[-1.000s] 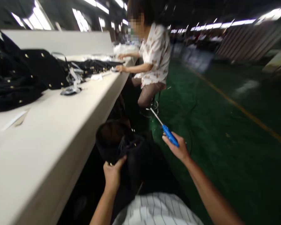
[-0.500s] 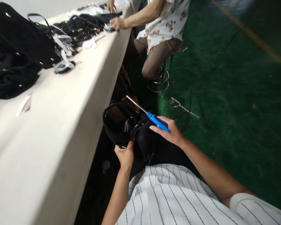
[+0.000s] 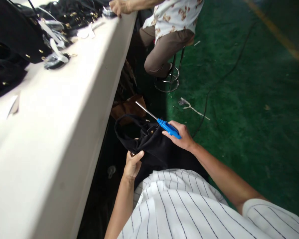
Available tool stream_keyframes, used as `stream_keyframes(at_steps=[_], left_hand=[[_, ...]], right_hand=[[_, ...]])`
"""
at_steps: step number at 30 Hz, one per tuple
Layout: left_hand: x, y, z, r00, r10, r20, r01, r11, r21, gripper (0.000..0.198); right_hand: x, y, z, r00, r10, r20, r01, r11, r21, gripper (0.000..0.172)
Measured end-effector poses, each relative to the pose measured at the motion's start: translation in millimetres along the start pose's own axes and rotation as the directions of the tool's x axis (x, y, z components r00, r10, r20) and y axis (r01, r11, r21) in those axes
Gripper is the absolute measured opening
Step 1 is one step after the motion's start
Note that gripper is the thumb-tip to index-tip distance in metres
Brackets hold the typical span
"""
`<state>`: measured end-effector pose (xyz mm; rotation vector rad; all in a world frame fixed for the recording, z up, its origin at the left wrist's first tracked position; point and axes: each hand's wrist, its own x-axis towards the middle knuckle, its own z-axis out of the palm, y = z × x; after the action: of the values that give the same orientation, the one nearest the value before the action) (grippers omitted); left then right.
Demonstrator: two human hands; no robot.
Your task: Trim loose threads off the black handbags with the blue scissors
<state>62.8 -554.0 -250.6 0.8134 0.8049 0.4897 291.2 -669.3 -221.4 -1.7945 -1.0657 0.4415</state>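
While the soft, limp black bag (image 3: 149, 142) is pinched at its edge by the left hand (image 3: 132, 163), a blue-handled tool (image 3: 168, 127) is gripped in the closed right hand (image 3: 181, 137).

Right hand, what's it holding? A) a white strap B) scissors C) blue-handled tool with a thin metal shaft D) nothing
C: the right hand closes around the blue-handled tool, its metal shaft pointing up-left over the black bag that the left hand grips.

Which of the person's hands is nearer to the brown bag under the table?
Right. The right hand sits nearer the brown bag; the left hand grips the black bag lower down.
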Motion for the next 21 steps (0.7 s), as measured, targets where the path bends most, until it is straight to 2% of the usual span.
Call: stream_keyframes(at_steps=[3,6,8,12,17,21], left_hand=[[0,4,-13.4,0.987,-0.104,0.123,0.101,0.994,0.029,0.074],[-1,10,-14.3,0.979,-0.187,0.082,0.179,0.979,0.099,0.069],[0,12,-8.8,0.985,-0.171,0.022,0.168,0.979,0.116,0.063],[1,12,3.8,0.987,-0.156,-0.039,0.158,0.986,0.06,0.068],[-8,2,5.9,0.984,-0.175,0.022,0.174,0.983,0.067,0.068],[-9,-9,4.9,0.997,-0.08,-0.018,0.081,0.994,0.078,0.075]], right_hand=[[-11,-1,-1,1.0,-0.011,-0.001,0.011,1.0,0.019,0.02],[-21,1,-1,1.0,-0.008,-0.009,0.008,0.999,0.052,0.021],[-23,4,0,0.999,-0.032,-0.013,0.032,0.999,0.042,0.019],[-22,11,3,0.999,-0.04,-0.026,0.041,0.999,0.023,0.019],[-24,18,0,1.0,-0.002,-0.006,0.002,1.0,-0.016,0.021],[-26,19,0,1.0,-0.013,-0.014,0.013,1.0,-0.018,0.021]])
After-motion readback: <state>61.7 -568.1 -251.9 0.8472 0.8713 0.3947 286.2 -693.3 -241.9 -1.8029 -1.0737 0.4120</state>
